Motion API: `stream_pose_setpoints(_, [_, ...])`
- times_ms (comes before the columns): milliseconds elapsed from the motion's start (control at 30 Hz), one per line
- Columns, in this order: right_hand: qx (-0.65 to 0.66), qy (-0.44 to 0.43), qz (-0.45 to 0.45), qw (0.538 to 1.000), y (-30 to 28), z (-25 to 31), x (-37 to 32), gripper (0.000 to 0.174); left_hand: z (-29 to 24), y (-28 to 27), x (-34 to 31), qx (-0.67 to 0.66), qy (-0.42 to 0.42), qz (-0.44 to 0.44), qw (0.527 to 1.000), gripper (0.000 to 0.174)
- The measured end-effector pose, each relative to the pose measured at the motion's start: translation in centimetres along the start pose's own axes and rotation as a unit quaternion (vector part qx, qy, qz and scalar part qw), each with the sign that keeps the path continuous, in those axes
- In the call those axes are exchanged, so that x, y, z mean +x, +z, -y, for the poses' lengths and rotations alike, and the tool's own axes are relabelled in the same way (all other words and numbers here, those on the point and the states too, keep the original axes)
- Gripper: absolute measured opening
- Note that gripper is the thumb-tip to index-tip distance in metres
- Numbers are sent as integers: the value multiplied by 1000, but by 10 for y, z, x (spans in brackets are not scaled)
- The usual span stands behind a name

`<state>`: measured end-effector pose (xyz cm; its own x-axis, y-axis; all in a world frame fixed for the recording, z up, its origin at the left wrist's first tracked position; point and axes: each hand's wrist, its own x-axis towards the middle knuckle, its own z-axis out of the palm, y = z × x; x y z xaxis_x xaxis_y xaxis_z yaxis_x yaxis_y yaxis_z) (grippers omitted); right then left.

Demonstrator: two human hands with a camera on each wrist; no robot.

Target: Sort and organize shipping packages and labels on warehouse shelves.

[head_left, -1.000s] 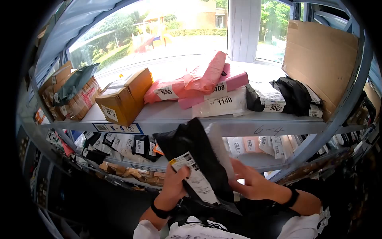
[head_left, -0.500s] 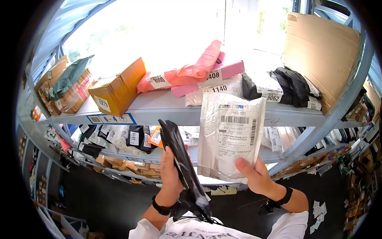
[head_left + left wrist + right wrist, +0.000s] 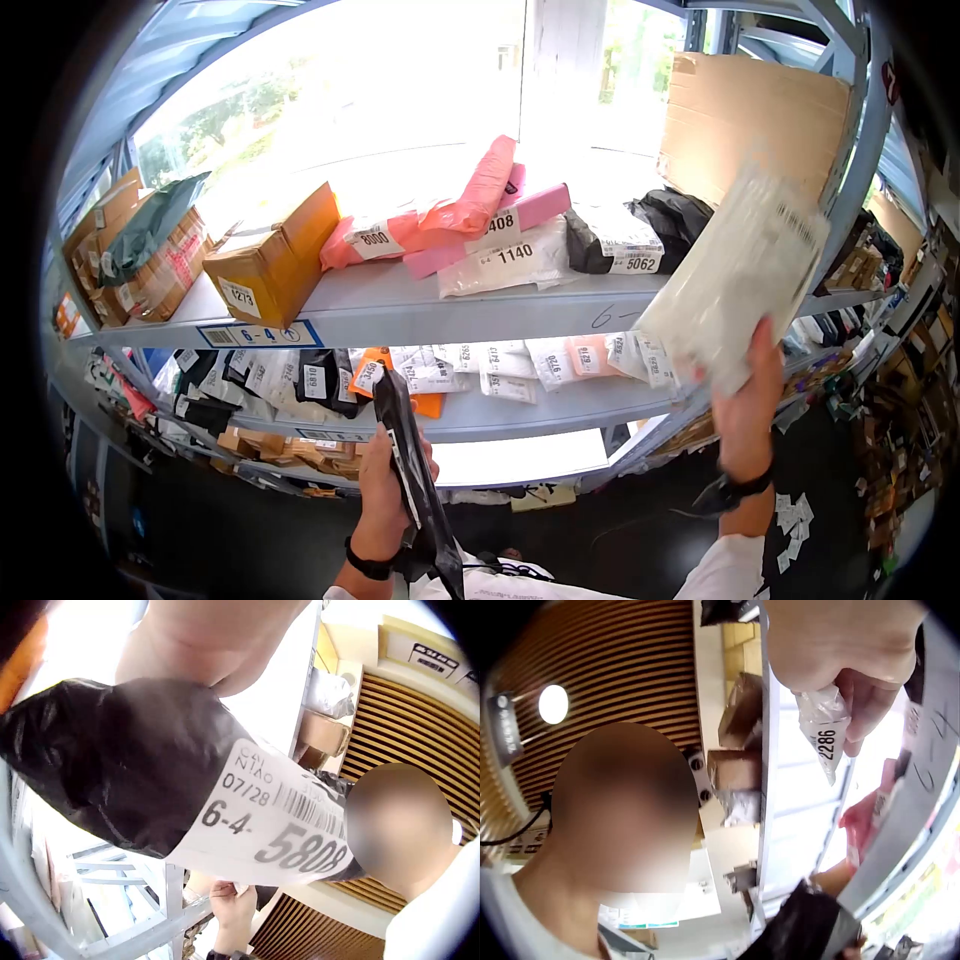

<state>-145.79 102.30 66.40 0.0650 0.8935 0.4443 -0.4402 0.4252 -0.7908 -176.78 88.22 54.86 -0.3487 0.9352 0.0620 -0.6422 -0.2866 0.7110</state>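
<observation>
In the head view my left hand (image 3: 382, 490) grips a black plastic package (image 3: 412, 470), held edge-on below the lower shelf. The left wrist view shows that black package (image 3: 142, 757) with a label reading 6-4 and 5808. My right hand (image 3: 748, 410) pinches the lower end of a white package (image 3: 745, 270), blurred, in front of the upper shelf's right end. In the right wrist view the right hand (image 3: 840, 645) holds the white package (image 3: 826, 727), whose visible corner reads 2286.
The upper shelf (image 3: 400, 325) bears a brown box (image 3: 275, 260), pink packages (image 3: 450, 215), a white bag (image 3: 510, 262), black bags (image 3: 665, 225) and a large cardboard sheet (image 3: 750, 115). Small parcels (image 3: 500, 365) line the lower shelf. A metal upright (image 3: 850, 200) stands at right.
The two packages, earlier overlapping, are apart. My right hand has carried the white one right, tilting it; my left hand has moved the black one slightly left and down.
</observation>
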Motion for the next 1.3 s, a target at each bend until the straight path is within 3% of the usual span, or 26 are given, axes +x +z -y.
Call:
stream_pose_setpoints(33, [-17, -41, -19, 999, 8, 13, 18, 44, -2, 5, -1, 9, -9, -30, 999, 42])
stream_pose_setpoints(100, [-85, 6, -26, 996, 25, 36, 48, 41, 2, -2, 0, 10, -24, -42, 999, 38])
stream_pose_setpoints(133, [-115, 8, 20, 993, 34, 40, 63, 40, 3, -5, 0, 11, -35, -56, 998, 36])
stream_pose_setpoints(167, [-145, 10, 65, 987, 42, 43, 79, 39, 2, -3, -2, 49, -37, -38, 997, 52])
stream_pose_setpoints(200, [-191, 45, 101, 975, 49, 43, 95, 39, 2, -1, -2, 52, -38, -31, 997, 52])
stream_pose_setpoints(267, [-235, 77, 134, 960, 59, 37, 122, 38, 1, 0, -4, 1, -17, -91, 996, 31])
stream_pose_setpoints(333, [-319, 117, 182, 923, 65, 25, 138, 39, -2, 0, -6, 5, -9, -87, 996, 34])
stream_pose_setpoints(467, [-359, 100, 172, 912, 68, 11, 147, 41, -8, -3, -9, 2, 11, -68, 998, 42])
stream_pose_setpoints(533, [-441, 92, 207, 868, 70, 11, 151, 43, -11, -2, -9, 15, 14, -82, 996, 42])
stream_pose_setpoints(567, [-503, 96, 197, 836, 71, 15, 154, 36, -12, -8, -9, 54, 14, -37, 998, 49])
stream_pose_setpoints(600, [-501, 97, 199, 837, 67, 13, 154, 36, -10, -16, -8, 56, 15, -39, 998, 49])
stream_pose_setpoints(633, [-628, -84, 124, 764, 61, 12, 154, 31, -7, -25, -4, 52, 16, -75, 996, 47])
stream_pose_setpoints(667, [-717, -260, 42, 646, 58, 9, 152, 27, -5, -30, -3, 48, 17, -112, 992, 46])
stream_pose_setpoints(700, [-691, -245, -5, 680, 69, 21, 136, 21, -10, -23, -4, 37, 18, -115, 993, 42])
stream_pose_setpoints(733, [-690, -244, -1, 681, 70, 27, 128, 21, -17, -18, -6, 41, 4, -120, 992, 38])
stream_pose_setpoints(800, [-524, -403, 99, 744, 71, 34, 115, 14, -30, -9, -8, 43, 7, -91, 995, 34])
stream_pose_setpoints(867, [-526, -418, 144, 726, 83, 42, 72, 9, -34, -14, -4, 52, 20, -96, 994, 32])
stream_pose_setpoints(933, [-402, -344, 315, 788, 79, 22, 38, 20, -37, -16, -5, 52, 61, -88, 993, 25])
stream_pose_setpoints(1000, [-318, -64, 401, 857, 94, -5, -24, 32, -41, -12, -5, 61, 72, -67, 993, 29])
stream_pose_setpoints(1067, [-258, 37, 456, 851, 101, -54, -77, 41, -39, -20, -4, 71, 76, -56, 993, 33])
stream_pose_setpoints(1167, [-224, -21, 483, 847, 121, -94, -108, 38, -45, -24, -21, 166, 164, -14, 972, 40])
stream_pose_setpoints(1233, [-191, 62, 557, 806, 139, -94, -116, 30, -58, -32, -34, 225, 254, 51, 939, 40])
stream_pose_setpoints(1300, [-214, 37, 565, 796, 172, -85, -118, 26, -86, -46, -40, 243, 265, 62, 931, 40])
